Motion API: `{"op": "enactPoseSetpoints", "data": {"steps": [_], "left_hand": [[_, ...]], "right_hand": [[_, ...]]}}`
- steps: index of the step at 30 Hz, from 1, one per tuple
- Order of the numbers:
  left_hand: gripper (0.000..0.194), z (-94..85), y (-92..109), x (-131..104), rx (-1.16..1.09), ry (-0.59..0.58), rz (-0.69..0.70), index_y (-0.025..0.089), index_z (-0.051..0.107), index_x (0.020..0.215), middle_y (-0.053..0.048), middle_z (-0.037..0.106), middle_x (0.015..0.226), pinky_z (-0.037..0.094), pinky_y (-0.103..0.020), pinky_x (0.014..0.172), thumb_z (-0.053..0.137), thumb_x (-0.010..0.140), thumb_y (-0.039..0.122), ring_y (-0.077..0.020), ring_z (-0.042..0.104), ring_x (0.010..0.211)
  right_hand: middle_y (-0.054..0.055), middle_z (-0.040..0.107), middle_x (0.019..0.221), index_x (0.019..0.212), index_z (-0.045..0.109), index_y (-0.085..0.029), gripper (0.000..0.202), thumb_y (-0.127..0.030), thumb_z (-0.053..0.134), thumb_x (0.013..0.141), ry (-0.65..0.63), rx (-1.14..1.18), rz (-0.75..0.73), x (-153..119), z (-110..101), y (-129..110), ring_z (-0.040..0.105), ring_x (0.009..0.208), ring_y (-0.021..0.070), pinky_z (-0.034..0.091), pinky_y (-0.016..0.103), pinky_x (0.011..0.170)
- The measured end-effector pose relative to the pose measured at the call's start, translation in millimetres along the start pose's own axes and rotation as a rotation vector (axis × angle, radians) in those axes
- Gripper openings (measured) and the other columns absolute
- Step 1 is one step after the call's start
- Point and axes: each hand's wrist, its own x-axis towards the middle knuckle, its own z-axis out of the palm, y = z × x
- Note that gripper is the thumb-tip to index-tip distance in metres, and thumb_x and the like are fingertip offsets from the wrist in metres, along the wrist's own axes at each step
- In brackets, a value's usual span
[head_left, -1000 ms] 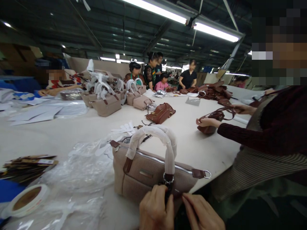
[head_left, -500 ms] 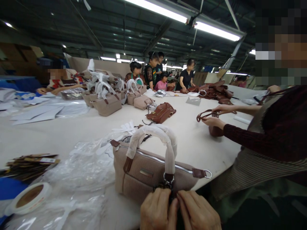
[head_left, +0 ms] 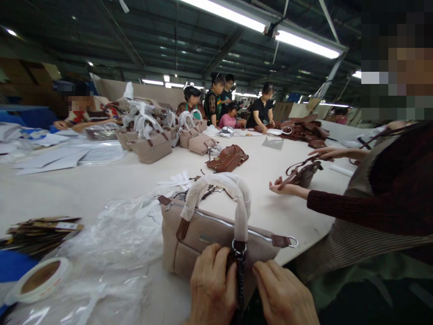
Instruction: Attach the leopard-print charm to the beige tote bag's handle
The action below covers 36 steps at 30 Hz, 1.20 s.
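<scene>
Both hands slid up: left hand (head_left: pixel 212 284) and right hand (head_left: pixel 282 295) pinch a dark strap (head_left: pixel 240 284) on one zipped beige handbag (head_left: pixel 203 234); contents hidden, probably.

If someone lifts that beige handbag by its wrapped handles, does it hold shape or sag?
The beige handbag stands upright unaided with straight sides, so it probably keeps its shape. Its wrapped handles hold an arch, suggesting stiffness, though the white wrap may slip in a grip. The left hand and right hand steady its near face, so it may tip.
</scene>
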Motion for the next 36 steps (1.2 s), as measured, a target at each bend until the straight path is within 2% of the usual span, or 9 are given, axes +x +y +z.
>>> {"op": "enactPoseSetpoints", "data": {"steps": [22,32,36], "left_hand": [[0.012,-4.7,1.4,0.9,-0.102,-0.049,-0.069,0.021,0.055,0.093,-0.005,0.058,0.090,0.047,-0.030,0.067,0.050,0.082,0.017,-0.0187,0.056,0.078],[0.008,-11.7,5.5,8.3,-0.180,-0.125,-0.164,0.021,0.056,0.083,-0.003,0.059,0.081,0.046,-0.028,0.066,0.051,0.079,0.015,-0.0178,0.057,0.075],[0.008,-11.6,4.4,7.7,-0.194,-0.205,-0.217,0.022,0.057,0.082,-0.001,0.061,0.079,0.044,-0.029,0.065,0.050,0.081,0.017,-0.0183,0.057,0.073]], "right_hand": [[-0.001,0.050,0.060,0.069,0.046,-0.023,0.022,-0.010,0.037,0.083,-0.014,-0.042,-0.030,9.6,-7.8,-6.0,0.045,0.053,0.0158,0.026,0.028,0.057],[-0.002,0.050,0.062,0.069,0.044,-0.024,0.019,-0.009,0.043,0.081,-0.082,-0.035,-0.031,12.1,-9.9,-7.0,0.046,0.054,0.0160,0.026,0.028,0.056],[-0.003,0.052,0.064,0.071,0.045,-0.024,0.019,-0.008,0.044,0.080,-0.134,-0.014,-0.007,10.7,-9.9,-4.9,0.049,0.055,0.0157,0.028,0.027,0.056]]}}
